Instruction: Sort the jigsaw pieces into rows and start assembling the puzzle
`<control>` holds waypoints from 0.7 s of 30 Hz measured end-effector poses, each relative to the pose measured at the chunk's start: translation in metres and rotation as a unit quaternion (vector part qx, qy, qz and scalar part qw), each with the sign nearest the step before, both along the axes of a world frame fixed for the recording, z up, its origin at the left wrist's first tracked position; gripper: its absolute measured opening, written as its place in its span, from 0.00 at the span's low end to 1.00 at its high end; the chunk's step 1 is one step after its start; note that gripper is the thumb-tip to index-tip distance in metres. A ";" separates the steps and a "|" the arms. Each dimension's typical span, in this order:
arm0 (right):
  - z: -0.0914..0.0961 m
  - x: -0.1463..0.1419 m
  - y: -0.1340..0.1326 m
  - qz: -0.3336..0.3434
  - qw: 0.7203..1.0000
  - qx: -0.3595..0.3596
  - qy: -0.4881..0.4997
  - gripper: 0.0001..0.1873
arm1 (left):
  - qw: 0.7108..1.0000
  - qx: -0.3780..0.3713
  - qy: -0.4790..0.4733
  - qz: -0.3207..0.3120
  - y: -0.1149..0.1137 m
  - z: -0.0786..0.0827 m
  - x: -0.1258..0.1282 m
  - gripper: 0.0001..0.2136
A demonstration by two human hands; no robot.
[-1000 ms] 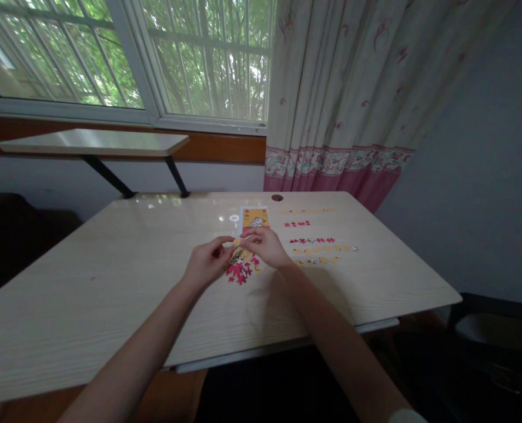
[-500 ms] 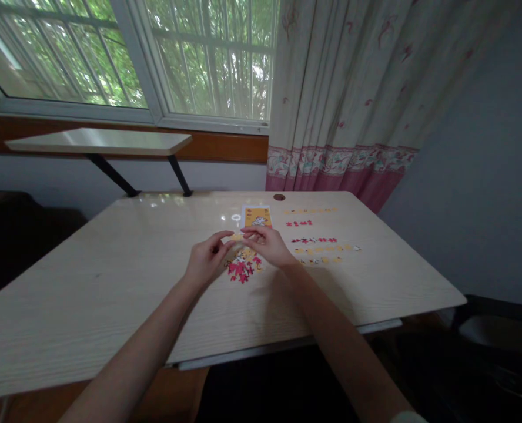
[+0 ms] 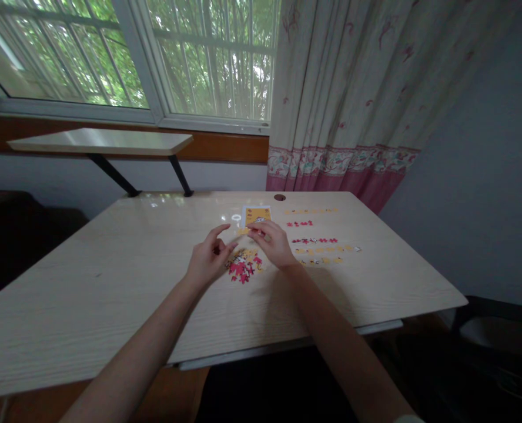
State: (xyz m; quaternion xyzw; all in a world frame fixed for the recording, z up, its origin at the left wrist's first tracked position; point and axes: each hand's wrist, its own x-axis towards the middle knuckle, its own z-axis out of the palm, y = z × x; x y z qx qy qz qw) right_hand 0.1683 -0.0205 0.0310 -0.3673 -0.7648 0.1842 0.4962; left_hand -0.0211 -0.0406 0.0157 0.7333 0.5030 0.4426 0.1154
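My right hand (image 3: 271,245) pinches a small yellow puzzle piece (image 3: 243,231) at its fingertips, just above the table. My left hand (image 3: 208,258) hovers beside it with fingers spread and nothing in them. Under both hands lies a partly joined patch of red and yellow puzzle pieces (image 3: 242,264). A small yellow picture card (image 3: 256,214) lies flat just beyond the hands.
Rows of sorted loose puzzle pieces (image 3: 323,249) in red and yellow lie to the right on the pale wooden table (image 3: 111,282). A cable hole (image 3: 279,197) sits near the far edge. A raised shelf (image 3: 97,141), window and curtain (image 3: 344,88) stand behind.
My left hand has let go of the yellow piece and opened its fingers. My right hand keeps the piece and has shifted slightly away from me.
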 end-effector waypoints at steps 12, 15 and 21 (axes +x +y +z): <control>0.013 0.007 -0.010 -0.057 0.996 0.022 0.071 0.13 | 0.994 0.020 0.096 0.046 0.005 -0.006 -0.004 0.13; 0.012 0.006 -0.010 -0.055 0.996 0.025 0.070 0.13 | 0.994 0.018 0.096 0.042 0.005 -0.007 -0.004 0.13; 0.013 0.008 0.001 -0.089 0.996 -0.003 0.030 0.11 | 0.994 0.013 0.105 0.030 0.007 -0.009 -0.005 0.12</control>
